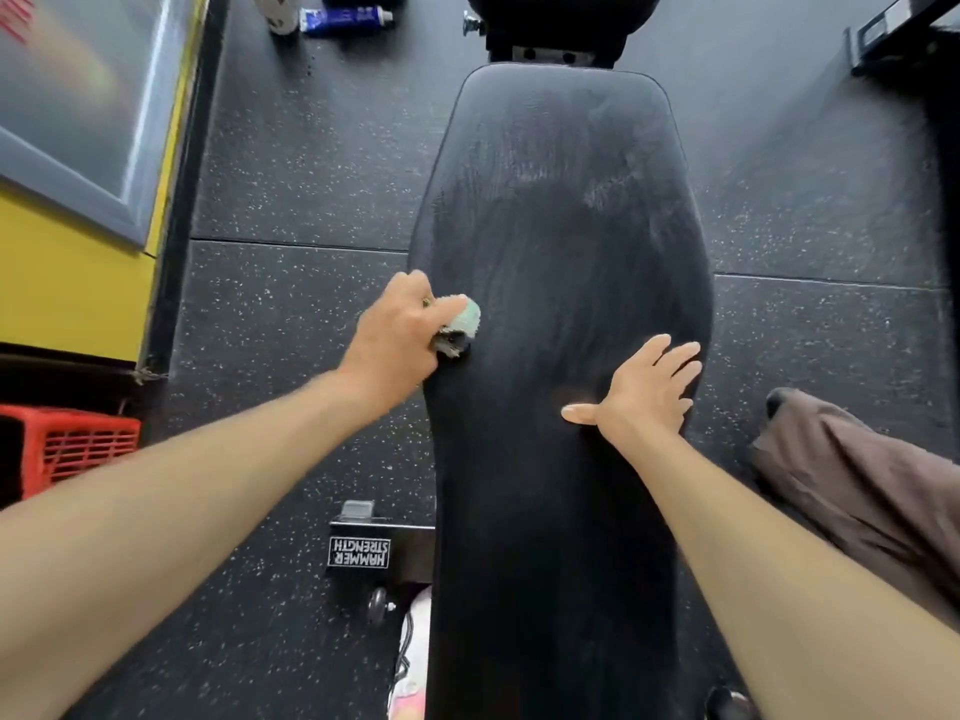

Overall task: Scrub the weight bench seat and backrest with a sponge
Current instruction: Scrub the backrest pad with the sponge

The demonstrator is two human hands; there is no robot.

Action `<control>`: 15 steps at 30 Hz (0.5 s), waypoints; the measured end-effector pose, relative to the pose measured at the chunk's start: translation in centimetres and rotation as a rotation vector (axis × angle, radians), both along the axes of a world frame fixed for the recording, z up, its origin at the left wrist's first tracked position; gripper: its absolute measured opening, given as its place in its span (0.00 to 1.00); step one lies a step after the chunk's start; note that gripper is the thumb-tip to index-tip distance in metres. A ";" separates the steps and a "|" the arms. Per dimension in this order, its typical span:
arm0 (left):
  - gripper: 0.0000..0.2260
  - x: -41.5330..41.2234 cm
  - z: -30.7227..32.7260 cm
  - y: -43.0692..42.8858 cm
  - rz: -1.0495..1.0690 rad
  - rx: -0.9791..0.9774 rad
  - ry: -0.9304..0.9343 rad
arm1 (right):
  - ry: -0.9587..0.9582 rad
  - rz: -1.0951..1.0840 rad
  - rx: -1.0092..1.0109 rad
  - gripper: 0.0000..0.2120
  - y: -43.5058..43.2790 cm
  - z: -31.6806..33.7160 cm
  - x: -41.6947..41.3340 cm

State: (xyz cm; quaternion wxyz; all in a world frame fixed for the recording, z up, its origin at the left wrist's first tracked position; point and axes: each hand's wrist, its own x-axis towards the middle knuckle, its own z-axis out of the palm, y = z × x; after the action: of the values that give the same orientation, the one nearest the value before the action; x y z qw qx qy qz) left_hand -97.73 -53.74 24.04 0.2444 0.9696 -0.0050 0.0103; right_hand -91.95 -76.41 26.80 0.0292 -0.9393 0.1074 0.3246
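Note:
The long black backrest pad point(561, 241) of the weight bench runs up the middle of the view, with pale soapy streaks near its far end. Beyond it the black seat pad point(550, 18) shows at the top edge. My left hand point(400, 330) grips a worn green sponge point(460, 324) and holds it against the pad's left edge. My right hand point(644, 392) lies flat on the right side of the pad, fingers straight and spread.
Speckled black rubber floor point(291, 314) surrounds the bench. A blue tube point(345, 18) and a white bottle point(275, 13) lie top left. A red crate point(78, 444) sits left, under a yellow wall. The bench frame's label point(358, 552) is lower left. My brown trouser leg point(857, 491) is right.

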 end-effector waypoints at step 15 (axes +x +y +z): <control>0.26 -4.5 -1.9 -2.2 0.284 -0.117 -0.135 | -0.060 -0.053 0.074 0.62 -0.7 -0.2 -1.1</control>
State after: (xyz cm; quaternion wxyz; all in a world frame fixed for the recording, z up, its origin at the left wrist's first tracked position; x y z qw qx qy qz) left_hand -102.27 -55.94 22.15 0.2954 0.9419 0.1161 0.1101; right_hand -93.09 -77.09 26.61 0.0759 -0.9437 0.1193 0.2992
